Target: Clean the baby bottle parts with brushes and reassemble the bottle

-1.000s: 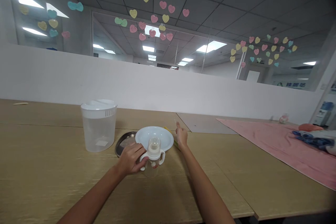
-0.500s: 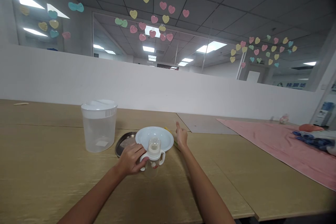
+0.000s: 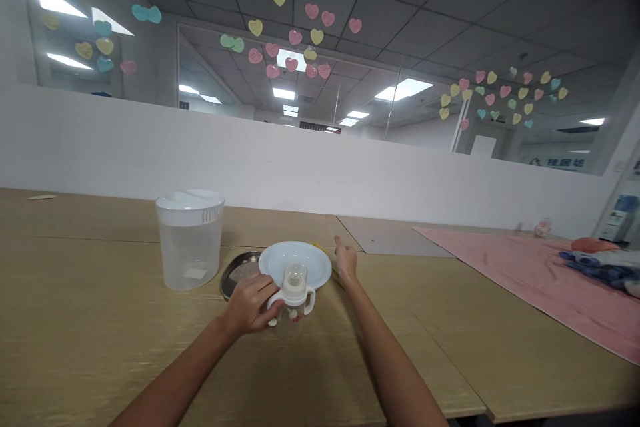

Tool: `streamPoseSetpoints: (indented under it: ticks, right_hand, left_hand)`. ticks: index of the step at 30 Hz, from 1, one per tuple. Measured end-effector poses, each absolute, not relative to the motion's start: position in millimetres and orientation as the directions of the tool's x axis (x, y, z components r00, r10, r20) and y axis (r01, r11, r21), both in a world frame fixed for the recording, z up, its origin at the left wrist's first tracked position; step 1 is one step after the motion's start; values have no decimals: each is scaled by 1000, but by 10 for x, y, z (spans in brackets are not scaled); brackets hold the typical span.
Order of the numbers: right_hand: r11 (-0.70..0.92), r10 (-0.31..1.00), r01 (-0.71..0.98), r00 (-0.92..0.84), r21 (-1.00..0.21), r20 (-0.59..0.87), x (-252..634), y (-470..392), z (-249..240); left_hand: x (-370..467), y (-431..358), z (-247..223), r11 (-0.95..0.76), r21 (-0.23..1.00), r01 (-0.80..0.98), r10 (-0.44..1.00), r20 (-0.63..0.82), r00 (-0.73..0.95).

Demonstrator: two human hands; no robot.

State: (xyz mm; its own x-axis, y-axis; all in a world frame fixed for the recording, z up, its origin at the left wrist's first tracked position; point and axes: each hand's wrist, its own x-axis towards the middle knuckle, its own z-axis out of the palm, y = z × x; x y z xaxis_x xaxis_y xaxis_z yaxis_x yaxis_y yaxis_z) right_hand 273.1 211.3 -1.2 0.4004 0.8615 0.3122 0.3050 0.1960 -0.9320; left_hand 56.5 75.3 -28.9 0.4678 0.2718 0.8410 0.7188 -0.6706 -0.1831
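My left hand [image 3: 251, 303] is closed on the left handle of a clear baby bottle [image 3: 295, 290] with a white collar and two white handles. The bottle stands upright in front of a pale blue-white plate [image 3: 269, 259]. My right hand [image 3: 346, 261] is just right of the plate, its fingers curled around something thin and hard to make out. Close by it, a yellow and green item [image 3: 336, 275] shows partly at the plate's right edge. A round metal tray [image 3: 231, 277] lies left of the plate, partly behind my left hand.
A clear plastic bucket with a white lid [image 3: 190, 240] stands left of the metal tray. On the right, a pink cloth [image 3: 500, 270] covers part of the wooden table [image 3: 90, 320], with blue, white and orange fabric on it. A low white wall [image 3: 280, 173] runs behind.
My right index finger or thumb sits slightly lower than before. The bottle and my left hand stay in place.
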Motion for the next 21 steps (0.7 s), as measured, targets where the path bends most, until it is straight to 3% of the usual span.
streamPoseSetpoints:
  ticks: [21]
  right_hand:
    - [174, 894, 318, 346, -932, 285, 2730, 2124, -35]
  left_hand:
    - [561, 765, -306, -679, -185, 711, 269, 838, 475]
